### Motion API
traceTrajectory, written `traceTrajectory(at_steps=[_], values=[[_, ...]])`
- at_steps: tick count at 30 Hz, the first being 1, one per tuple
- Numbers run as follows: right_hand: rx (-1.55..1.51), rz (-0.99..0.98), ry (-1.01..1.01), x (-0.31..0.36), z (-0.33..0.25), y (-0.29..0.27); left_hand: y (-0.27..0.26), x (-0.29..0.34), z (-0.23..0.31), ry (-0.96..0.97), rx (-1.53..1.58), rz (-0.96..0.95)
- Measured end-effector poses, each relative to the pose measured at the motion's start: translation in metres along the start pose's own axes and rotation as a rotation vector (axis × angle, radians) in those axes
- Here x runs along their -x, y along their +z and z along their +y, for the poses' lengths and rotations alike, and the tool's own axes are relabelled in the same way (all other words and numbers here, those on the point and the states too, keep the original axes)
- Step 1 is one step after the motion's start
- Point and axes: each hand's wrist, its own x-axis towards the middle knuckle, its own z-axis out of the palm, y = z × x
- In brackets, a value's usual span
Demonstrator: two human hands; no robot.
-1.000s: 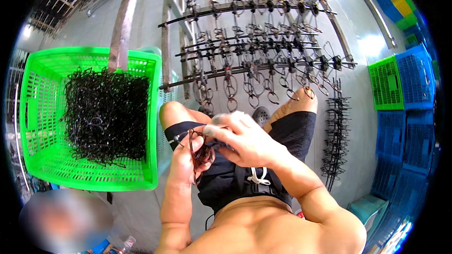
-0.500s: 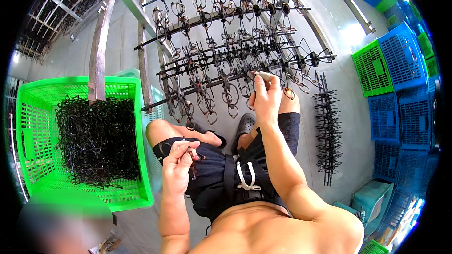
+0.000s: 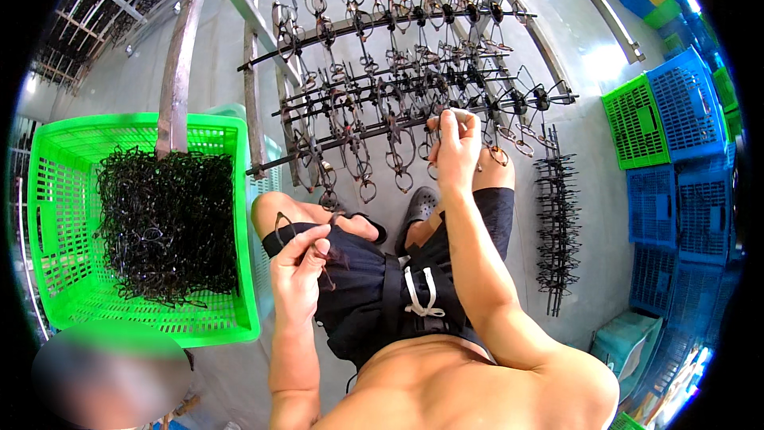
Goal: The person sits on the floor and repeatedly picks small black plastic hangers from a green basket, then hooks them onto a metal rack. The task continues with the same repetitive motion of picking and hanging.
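Head view: a person faces a rack (image 3: 253, 24) hung with spectacle frames.
Left hand (image 3: 294, 280): fingers pinched narrow on a glasses frame (image 3: 278, 222), just above the left thigh.
Right hand (image 3: 457, 153): raised at the rack's front, fingers drawn together; from here I cannot tell what they grip.
Green basket (image 3: 248, 271): off left, bearing a tangled black heap (image 3: 171, 227).
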Motion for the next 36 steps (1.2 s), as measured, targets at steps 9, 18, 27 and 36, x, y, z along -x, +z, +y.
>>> traceTrajectory(at_steps=[9, 18, 27, 36], values=[[-0.057, -1.073, 0.168, 0.093, -0.021, -0.018, -0.008, 0.001, 0.005, -0.039, 0.221, -0.413], [-0.068, -0.701, 0.591, 0.077, -0.06, -0.048, -0.003, -0.008, 0.002, -0.034, -0.174, -0.407], [0.163, 0.122, 0.013, -0.017, -0.04, -0.057, -0.046, 0.008, -0.033, -0.139, -0.5, -0.114], [0.203, 0.067, 0.154, -0.012, -0.056, -0.06, -0.066, 0.016, -0.046, 0.145, -0.671, 0.066]])
